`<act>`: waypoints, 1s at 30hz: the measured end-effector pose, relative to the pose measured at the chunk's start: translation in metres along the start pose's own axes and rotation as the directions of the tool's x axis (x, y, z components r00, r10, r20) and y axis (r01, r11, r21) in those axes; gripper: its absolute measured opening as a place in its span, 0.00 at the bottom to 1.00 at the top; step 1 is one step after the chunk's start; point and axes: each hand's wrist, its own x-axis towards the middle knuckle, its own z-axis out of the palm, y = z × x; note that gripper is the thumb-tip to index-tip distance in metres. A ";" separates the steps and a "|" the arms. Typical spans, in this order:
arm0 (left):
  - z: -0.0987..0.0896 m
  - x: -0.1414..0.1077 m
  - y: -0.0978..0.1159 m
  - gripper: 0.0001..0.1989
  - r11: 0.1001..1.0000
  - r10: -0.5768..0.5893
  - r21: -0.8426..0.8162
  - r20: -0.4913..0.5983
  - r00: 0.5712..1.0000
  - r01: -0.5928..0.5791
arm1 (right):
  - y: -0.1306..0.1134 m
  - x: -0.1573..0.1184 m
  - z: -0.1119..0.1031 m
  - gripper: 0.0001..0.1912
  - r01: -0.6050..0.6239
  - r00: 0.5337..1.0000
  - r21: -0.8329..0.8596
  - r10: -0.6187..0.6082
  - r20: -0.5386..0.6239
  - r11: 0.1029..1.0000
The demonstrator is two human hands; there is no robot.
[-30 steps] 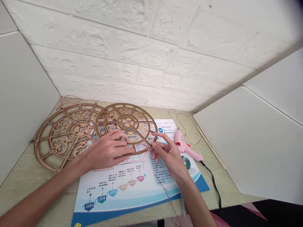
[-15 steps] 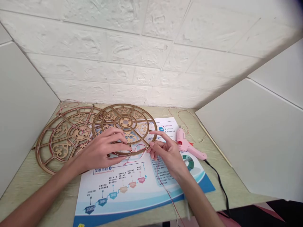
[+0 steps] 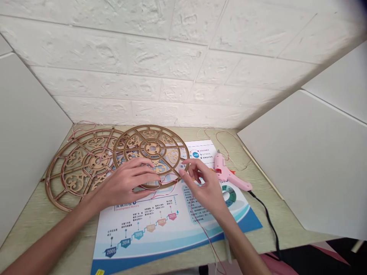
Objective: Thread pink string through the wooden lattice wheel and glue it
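Observation:
A round gold-brown openwork panel (image 3: 153,148) with scroll ornaments lies flat, overlapping a larger similar panel (image 3: 97,162) to its left. My left hand (image 3: 133,179) is curled over the near rim of the front panel, its fingers and thumb on either side of the rim. At the panel's right near edge is my right hand (image 3: 205,187), its thumb and forefinger apart by the rim. A thin red and white wire (image 3: 169,182) loops along the near rim. Another stretch of wire (image 3: 208,238) runs from below my right hand over the table's front edge.
A pink glue gun (image 3: 229,173) with a black cord lies to the right. Under the front panel is a printed sheet (image 3: 132,229). More loose wire (image 3: 220,133) lies at the back right. A white brick-patterned wall (image 3: 160,89) and side panels enclose the table.
My right hand has loosened from the wire at the rim, and its thumb and forefinger have parted. My left hand keeps its place on the panel. The view has shifted slightly.

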 end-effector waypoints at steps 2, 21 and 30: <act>0.001 0.000 0.001 0.09 1.000 -0.003 0.003 -0.009 1.000 0.003 | -0.008 -0.002 0.006 0.05 0.196 0.981 -0.141 -0.193 0.035 0.970; 0.006 -0.002 -0.001 0.07 0.994 0.106 0.043 -0.070 0.992 -0.104 | -0.003 -0.005 0.025 0.04 0.217 0.965 -0.091 -0.200 0.169 0.972; 0.007 0.001 0.000 0.07 0.993 0.118 0.005 -0.081 0.990 -0.118 | -0.003 -0.005 0.023 0.04 0.223 0.960 -0.080 -0.205 0.191 0.971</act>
